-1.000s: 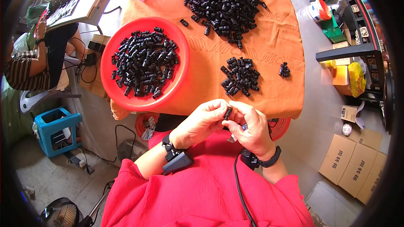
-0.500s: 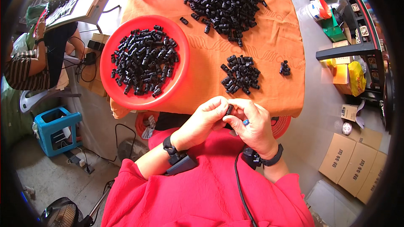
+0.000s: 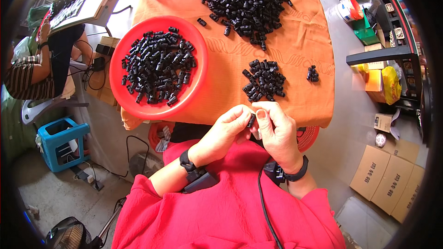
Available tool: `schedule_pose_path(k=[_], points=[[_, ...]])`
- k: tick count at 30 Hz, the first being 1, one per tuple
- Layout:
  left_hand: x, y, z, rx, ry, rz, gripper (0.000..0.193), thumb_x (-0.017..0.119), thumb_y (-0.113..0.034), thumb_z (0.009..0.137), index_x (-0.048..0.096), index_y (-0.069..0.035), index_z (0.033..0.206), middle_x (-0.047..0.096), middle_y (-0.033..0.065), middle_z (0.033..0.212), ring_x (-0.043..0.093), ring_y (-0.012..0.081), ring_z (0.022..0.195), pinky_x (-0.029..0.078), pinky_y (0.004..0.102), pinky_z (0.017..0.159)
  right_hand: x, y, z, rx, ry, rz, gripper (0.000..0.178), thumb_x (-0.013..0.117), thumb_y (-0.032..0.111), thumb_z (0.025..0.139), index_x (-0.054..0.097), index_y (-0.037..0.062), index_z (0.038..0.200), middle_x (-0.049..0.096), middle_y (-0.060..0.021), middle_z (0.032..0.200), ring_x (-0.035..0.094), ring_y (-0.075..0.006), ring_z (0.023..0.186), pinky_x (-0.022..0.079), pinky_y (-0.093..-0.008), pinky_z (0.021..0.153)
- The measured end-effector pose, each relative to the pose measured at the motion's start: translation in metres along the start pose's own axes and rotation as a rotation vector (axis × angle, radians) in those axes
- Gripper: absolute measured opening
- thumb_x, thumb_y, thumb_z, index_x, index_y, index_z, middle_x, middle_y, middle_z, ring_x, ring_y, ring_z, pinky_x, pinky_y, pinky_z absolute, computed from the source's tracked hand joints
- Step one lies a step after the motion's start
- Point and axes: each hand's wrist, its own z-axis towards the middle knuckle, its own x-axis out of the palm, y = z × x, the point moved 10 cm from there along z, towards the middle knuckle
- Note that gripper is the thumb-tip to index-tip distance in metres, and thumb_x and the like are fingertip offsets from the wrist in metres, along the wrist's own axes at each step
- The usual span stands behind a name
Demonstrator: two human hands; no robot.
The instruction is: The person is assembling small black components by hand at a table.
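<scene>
Lifted since the earlier frame, the thumb of the right hand [image 3: 279,131] now stands higher, close to its index finger; whether they grip anything, I cannot tell. Pinched in the left hand [image 3: 224,129] is a small black piece [image 3: 251,120]. Beyond, on orange cloth [image 3: 304,106], lie a small pile [image 3: 265,81], a red basin [image 3: 201,78] of black pieces and a large heap [image 3: 247,7].

Small black pieces [image 3: 266,81] – glossy plastic; red basin [image 3: 159,21] – smooth plastic; orange tablecloth [image 3: 225,80], matt woven cloth
</scene>
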Motion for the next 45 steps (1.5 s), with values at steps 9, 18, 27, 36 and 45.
schedule_pose_path(k=[9,18,27,36,45], points=[[-0.003,0.005,0.000,0.008,-0.003,0.032,0.026,0.051,-0.038,0.104,0.057,-0.013,0.102,0.056,-0.0040,0.087,0.047,0.0052,0.075,0.037,0.0202,0.066,-0.004,0.007,0.003,-0.124,-0.162,-0.370,0.014,0.059,0.004,0.094,0.061,0.0026,0.107,0.066,-0.0158,0.076,0.066,-0.0338,0.066,0.050,-0.0434,0.059],[-0.004,0.007,0.000,0.019,-0.017,0.056,0.024,0.050,-0.036,0.105,0.056,-0.013,0.101,0.056,-0.0042,0.087,0.046,0.0055,0.075,0.038,0.0205,0.067,-0.001,0.004,0.004,-0.072,-0.130,-0.353,0.012,0.058,0.003,0.094,0.061,0.0015,0.106,0.066,-0.0175,0.074,0.066,-0.0342,0.065,0.050,-0.0430,0.058],[-0.006,0.007,0.000,0.015,-0.034,0.055,0.023,0.050,-0.035,0.105,0.056,-0.013,0.100,0.057,-0.0035,0.085,0.048,0.0050,0.070,0.038,0.0195,0.062,-0.002,0.007,0.003,-0.104,-0.159,-0.365,0.012,0.057,0.005,0.094,0.061,0.0021,0.105,0.065,-0.0173,0.074,0.066,-0.0353,0.066,0.050,-0.0448,0.058],[-0.006,0.010,0.001,0.029,-0.068,0.051,0.021,0.047,-0.030,0.107,0.054,-0.013,0.096,0.054,-0.0048,0.084,0.046,0.0046,0.071,0.038,0.0189,0.063,-0.002,0.005,0.002,-0.095,-0.166,-0.384,0.012,0.057,0.005,0.093,0.061,0.0038,0.105,0.065,-0.0170,0.072,0.065,-0.0360,0.065,0.050,-0.0457,0.058],[-0.004,0.013,0.004,0.043,-0.024,-0.054,0.024,0.052,-0.034,0.104,0.055,-0.011,0.101,0.058,-0.0025,0.086,0.050,0.0067,0.073,0.040,0.0220,0.065,-0.002,0.008,0.002,-0.128,-0.169,-0.428,0.013,0.058,0.006,0.092,0.060,0.0045,0.104,0.065,-0.0170,0.073,0.065,-0.0364,0.066,0.050,-0.0465,0.059]])
